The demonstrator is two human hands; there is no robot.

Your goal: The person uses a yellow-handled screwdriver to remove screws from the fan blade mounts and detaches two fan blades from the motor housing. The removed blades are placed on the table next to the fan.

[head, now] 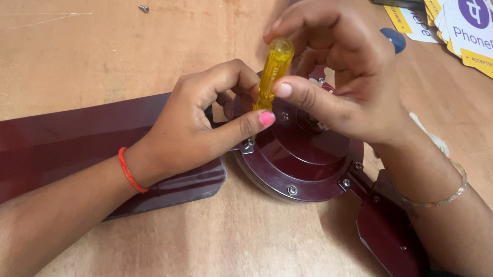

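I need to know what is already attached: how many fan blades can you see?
2. One maroon blade stretches left under the left hand; another blade runs toward the lower right below the right hand. More may be hidden behind the hands.

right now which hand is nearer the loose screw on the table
Left. The left hand rests by the fan hub, on the same side as the loose screw though well below it. The right hand, pinching the yellow screwdriver, sits farther off to the right.
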